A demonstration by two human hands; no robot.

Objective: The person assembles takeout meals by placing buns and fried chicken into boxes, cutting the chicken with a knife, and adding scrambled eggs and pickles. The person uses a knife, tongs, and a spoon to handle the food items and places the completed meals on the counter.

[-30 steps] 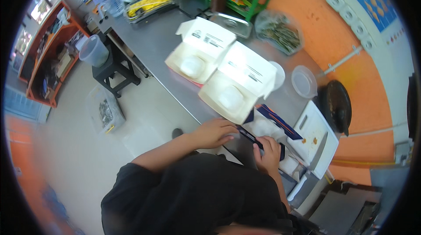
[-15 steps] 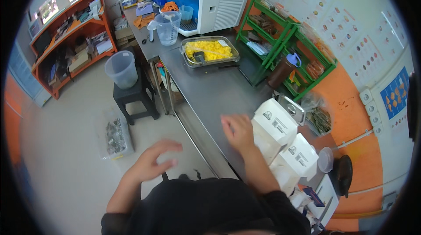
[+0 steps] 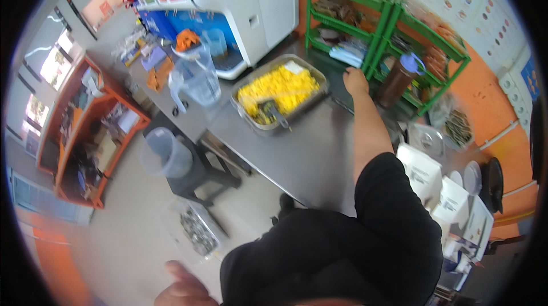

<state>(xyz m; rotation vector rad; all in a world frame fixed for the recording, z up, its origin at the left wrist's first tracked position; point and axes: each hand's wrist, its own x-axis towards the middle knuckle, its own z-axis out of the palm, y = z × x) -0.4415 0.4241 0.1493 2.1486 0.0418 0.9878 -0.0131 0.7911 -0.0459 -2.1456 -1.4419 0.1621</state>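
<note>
My right hand (image 3: 356, 82) is stretched over the steel counter, between a clear-lidded tray of yellow food (image 3: 279, 90) and the green shelf rack (image 3: 388, 26). It is close to the light blue flat packets (image 3: 349, 55) on the rack's lower shelf; whether it touches them I cannot tell. Its fingers are mostly hidden behind the back of the hand. My left hand (image 3: 184, 290) hangs low at the bottom edge, blurred and partly cut off, one digit stretched out and nothing seen in it. A dark-handled scoop (image 3: 274, 113) rests in the yellow food.
A clear measuring jug (image 3: 197, 80) and a white machine (image 3: 251, 15) stand beyond the tray. Right of my arm are a brown squeeze bottle (image 3: 397, 83) and white cardboard boxes (image 3: 419, 172). A bucket (image 3: 165, 152) sits on a dark stool (image 3: 208, 177); a clear bin (image 3: 200, 229) is on the floor.
My right hand has reached forward from beside the white boxes to near the green rack. My left hand has dropped lower. The view has shifted closer to the tray and rack.
</note>
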